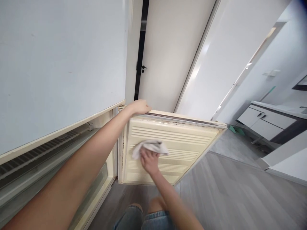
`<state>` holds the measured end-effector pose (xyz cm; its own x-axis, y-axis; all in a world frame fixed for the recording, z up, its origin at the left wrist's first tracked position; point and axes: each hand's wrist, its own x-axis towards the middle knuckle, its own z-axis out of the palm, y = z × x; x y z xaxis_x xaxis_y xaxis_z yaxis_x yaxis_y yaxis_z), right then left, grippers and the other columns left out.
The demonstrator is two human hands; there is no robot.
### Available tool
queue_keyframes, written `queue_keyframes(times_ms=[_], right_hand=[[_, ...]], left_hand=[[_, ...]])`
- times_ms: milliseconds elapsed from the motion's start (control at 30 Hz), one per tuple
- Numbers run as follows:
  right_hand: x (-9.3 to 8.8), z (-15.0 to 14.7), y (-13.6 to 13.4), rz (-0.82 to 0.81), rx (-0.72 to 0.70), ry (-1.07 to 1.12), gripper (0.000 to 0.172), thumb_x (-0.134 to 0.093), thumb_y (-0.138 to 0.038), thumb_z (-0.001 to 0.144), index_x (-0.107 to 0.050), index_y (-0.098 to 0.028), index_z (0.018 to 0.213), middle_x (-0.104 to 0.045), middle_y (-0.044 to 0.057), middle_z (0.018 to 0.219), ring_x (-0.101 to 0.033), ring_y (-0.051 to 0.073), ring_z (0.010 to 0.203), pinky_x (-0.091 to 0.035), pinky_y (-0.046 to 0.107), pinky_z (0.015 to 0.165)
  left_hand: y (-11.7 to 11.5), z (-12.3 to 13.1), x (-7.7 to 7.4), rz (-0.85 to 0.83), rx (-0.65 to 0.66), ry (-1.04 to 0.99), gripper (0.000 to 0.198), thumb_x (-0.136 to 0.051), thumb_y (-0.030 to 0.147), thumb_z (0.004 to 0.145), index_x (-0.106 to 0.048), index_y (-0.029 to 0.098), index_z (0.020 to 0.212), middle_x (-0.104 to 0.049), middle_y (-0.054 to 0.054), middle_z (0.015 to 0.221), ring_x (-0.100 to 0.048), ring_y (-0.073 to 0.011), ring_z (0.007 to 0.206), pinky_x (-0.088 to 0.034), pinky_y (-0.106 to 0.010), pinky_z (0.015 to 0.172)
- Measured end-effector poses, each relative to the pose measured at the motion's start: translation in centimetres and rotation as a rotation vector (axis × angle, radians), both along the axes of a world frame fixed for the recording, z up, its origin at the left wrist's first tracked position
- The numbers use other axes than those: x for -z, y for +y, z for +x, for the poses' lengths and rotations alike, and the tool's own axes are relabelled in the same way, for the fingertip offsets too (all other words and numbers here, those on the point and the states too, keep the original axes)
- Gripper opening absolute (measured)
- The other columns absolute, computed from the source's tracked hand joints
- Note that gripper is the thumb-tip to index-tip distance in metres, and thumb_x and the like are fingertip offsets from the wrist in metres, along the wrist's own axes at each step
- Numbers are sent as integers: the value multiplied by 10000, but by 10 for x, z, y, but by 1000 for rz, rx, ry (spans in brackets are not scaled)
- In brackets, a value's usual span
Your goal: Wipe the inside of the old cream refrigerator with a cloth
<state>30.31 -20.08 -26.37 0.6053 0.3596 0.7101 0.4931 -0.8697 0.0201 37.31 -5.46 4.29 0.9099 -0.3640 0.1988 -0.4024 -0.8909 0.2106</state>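
Note:
The inside of an open refrigerator door (172, 150) faces me, its cream plastic liner moulded with horizontal ribs and its rubber seal edge streaked with dark grime. My right hand (150, 161) presses a crumpled white cloth (150, 148) against the liner. My left hand (141, 107) wraps over the door's top edge. Beside the door, the refrigerator body (59, 73) shows a pale closed upper door above a cream-framed opening with a ribbed grille (40, 153). My left forearm hides much of that opening.
A white interior door with a black handle (143, 68) stands ahead. To the right are a white cabinet with dark handles (263, 121) and a green object on the floor (236, 130). Grey plank flooring (227, 191) runs below. My denim shorts (144, 218) show at the bottom.

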Motion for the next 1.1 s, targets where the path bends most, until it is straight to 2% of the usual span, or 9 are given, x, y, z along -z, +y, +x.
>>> queue_keyframes(times_ms=[133, 233, 400, 567, 667, 733, 867, 1000, 1100], right_hand=[[9, -9, 59, -84, -203, 141, 523, -344, -324, 989, -211, -382, 1491, -592, -26, 1290, -512, 213, 1056, -361, 377, 861], [13, -11, 54, -135, -236, 109, 546, -387, -285, 982, -216, -381, 1491, -632, -25, 1229, -534, 171, 989, -358, 330, 796], [32, -25, -24, -120, -44, 56, 469, -481, -292, 943, -429, -390, 1399, -683, 8, 1061, -552, 179, 926, -334, 338, 826], [56, -39, -115, -34, 327, -78, 265, -500, -329, 904, -674, -289, 1099, -660, 87, 1064, -540, 282, 974, -357, 458, 873], [65, -29, -145, 180, 500, -139, 363, -429, -379, 909, -648, -152, 1089, -557, 202, 1234, -429, 392, 1201, -338, 587, 940], [68, -13, -153, 456, 580, -203, 478, -360, -387, 928, -551, -75, 1235, -435, 272, 1359, -309, 417, 1320, -302, 631, 982], [73, 27, -146, 977, 658, -326, 627, -139, -372, 953, -157, -55, 1494, -290, 314, 1450, -291, 362, 1367, -237, 634, 1034], [92, 49, -109, 1031, 645, -192, 667, 41, -352, 929, -7, -34, 1512, -420, 332, 1352, -514, 366, 1189, -337, 595, 956], [111, 48, -50, 1057, 653, -69, 642, 68, -322, 925, 131, -37, 1496, -452, 330, 1326, -579, 334, 1112, -391, 551, 919]], left_hand=[[1, 1, 1, -20, 19, 8, 451, -374, 452, 792, -701, 157, 695, -578, -64, 636, -454, -167, 561, -303, -317, 542], [1, 1, 2, -56, 54, 17, 391, -404, 439, 781, -573, 207, 514, -425, -18, 540, -372, -155, 519, -279, -329, 542], [1, -2, 1, -108, 70, 45, 387, -448, 394, 746, -309, 242, 418, -282, 7, 513, -261, -142, 480, -222, -348, 526], [1, -1, 1, -125, 89, 53, 384, -457, 371, 727, -276, 244, 413, -267, 4, 525, -260, -149, 494, -218, -351, 539], [1, 2, 2, -118, 73, 36, 369, -455, 386, 725, -321, 242, 413, -307, -4, 516, -301, -158, 499, -242, -352, 544], [0, 3, 2, -107, 53, 27, 352, -450, 398, 726, -376, 239, 420, -342, -13, 513, -329, -165, 501, -252, -355, 543], [0, 6, 2, -88, 24, 21, 327, -438, 415, 732, -538, 215, 494, -404, -31, 550, -357, -171, 511, -256, -355, 547], [0, 7, 3, -73, -6, 21, 359, -424, 434, 738, -652, 180, 625, -472, -56, 597, -388, -184, 524, -266, -358, 550], [0, 6, 3, -67, -25, 23, 379, -415, 429, 740, -674, 161, 670, -497, -69, 612, -406, -191, 530, -275, -357, 546]])
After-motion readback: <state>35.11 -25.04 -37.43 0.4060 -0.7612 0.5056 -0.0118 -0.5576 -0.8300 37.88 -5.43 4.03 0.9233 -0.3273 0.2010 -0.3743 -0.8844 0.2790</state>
